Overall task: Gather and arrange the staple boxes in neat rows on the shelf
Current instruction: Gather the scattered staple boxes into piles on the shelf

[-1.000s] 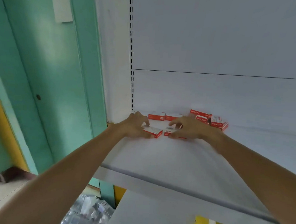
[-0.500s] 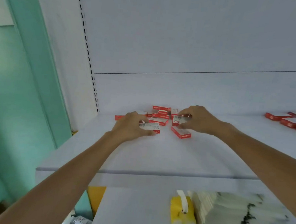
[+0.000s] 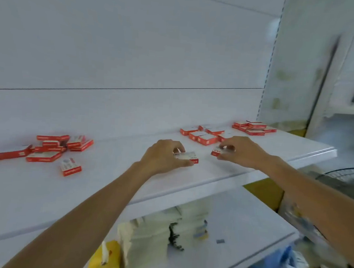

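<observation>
hard to make out: box print unreadable; lower shelf goods blurred; left heap cut by the frame edge. left hand: arm stretched forward, palm down, grip curled round 1 staple box lying on the shelf. right hand: fingers arched, grip pinching 1 small staple box near it. same shelf holds: left heap, middle group behind the hands, far-right group

- White shelf is carrying scattered red staple boxes.
- Left heap, middle cluster and far-right pile are lying well apart.
- Single box is sitting near the left heap.
</observation>
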Motion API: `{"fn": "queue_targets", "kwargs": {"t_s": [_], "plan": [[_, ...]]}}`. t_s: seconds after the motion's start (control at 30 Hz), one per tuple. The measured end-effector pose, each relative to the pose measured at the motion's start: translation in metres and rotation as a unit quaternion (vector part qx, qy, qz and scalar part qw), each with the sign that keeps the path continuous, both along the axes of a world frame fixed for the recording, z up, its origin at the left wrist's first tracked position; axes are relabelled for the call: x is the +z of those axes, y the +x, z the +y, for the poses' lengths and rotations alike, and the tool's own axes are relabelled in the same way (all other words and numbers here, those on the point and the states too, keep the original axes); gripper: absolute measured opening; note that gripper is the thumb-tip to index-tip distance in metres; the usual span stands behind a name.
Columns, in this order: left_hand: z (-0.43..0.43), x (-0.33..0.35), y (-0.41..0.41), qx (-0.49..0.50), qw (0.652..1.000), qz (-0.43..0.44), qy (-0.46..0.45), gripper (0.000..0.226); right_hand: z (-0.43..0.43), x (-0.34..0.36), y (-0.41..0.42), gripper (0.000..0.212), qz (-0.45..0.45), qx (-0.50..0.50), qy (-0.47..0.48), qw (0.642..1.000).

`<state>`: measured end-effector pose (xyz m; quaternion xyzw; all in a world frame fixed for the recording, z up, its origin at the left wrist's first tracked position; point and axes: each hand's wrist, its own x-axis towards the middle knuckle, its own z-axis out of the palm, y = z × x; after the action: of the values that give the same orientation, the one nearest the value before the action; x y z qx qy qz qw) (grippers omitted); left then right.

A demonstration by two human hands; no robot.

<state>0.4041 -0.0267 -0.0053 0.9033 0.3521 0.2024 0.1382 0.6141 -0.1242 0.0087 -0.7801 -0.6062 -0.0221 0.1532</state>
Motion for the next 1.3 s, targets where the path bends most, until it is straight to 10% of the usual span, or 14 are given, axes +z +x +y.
{"fn": "queue_targets", "kwargs": {"t_s": [0.43,1.3], "plan": [[-0.048,-0.007,0.201,-0.108,0.993,0.009,0.045,0.042,-0.107,-0.012,0.192,0.041,0.068,-0.125,0.042,0.989],[0.042,-0.012,0.373,0.023,0.999,0.021,0.037,0.051,0.052,-0.011,0.367,0.039,0.102,-0.002,0.07,0.992]]}}
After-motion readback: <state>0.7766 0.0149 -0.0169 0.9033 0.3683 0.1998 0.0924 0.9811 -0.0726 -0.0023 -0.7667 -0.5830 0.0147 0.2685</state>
